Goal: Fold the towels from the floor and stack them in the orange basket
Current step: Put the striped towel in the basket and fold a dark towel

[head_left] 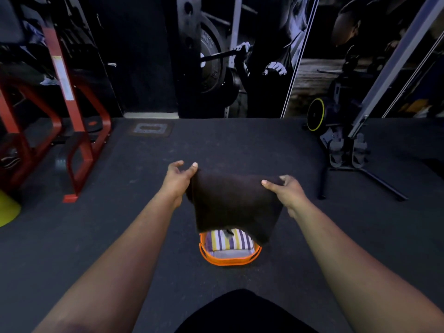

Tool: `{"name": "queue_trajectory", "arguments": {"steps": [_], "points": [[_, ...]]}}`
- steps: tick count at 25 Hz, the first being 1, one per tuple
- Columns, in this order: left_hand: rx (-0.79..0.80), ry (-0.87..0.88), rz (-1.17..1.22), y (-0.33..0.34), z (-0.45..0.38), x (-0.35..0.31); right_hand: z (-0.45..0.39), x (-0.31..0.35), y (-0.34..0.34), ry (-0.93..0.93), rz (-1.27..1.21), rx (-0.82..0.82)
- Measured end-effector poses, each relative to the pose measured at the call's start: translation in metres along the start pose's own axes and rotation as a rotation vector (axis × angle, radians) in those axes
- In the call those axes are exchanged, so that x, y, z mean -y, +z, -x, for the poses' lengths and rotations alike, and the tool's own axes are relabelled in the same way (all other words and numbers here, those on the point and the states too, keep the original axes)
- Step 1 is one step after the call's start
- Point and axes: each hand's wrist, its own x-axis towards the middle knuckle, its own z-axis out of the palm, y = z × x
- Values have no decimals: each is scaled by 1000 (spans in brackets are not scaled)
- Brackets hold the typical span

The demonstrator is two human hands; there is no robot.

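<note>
Dark towel (pixel 234 205) held up in the air above the orange basket (pixel 229 259), lower edge hanging over the striped towel (pixel 228 241) already stacked inside. Left hand (pixel 179 177) and right hand (pixel 287 191) each pinch a top corner, thumbs over the cloth. Step judged: mid-fold. Next: bring corners together for another fold, then lower flat onto the stack.

Bare forearms (pixel 134 239), black clothing (pixel 242 313) below.
</note>
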Motion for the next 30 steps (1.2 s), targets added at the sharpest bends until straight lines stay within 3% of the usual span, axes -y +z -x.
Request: {"name": "queue_trajectory", "arguments": {"steps": [3, 5, 7, 12, 14, 16, 19, 21, 24, 26, 30], "points": [[227, 41, -35, -12, -3, 17, 4, -2, 10, -56, -1, -35], [304, 118, -286, -18, -5, 25, 7, -7, 12, -108, -58, 103], [253, 199, -600, -18, -9, 29, 8, -14, 14, -153, -1, 220], [182, 362, -1269, 1, -20, 46, -11, -35, 24, -303, 759, 167], [132, 391, -1437, 9, -24, 58, -21, -49, 24, -365, 964, 125], [189, 386, -1536, 21, -40, 78, -41, -65, 23, -392, 1136, 140], [515, 306, -1610, 44, -70, 115, -84, -98, 16, -357, 1284, 340], [631, 198, -1525, 57, -90, 135, -119, -122, 8, -265, 1306, 472], [675, 108, -1431, 84, -126, 173, -178, -163, -2, -143, 1262, 660], [706, -46, -1407, 106, -154, 208, -220, -195, -2, -94, 1232, 753], [715, -150, -1355, 125, -227, 290, -302, -269, 16, -15, 1170, 800]]}}
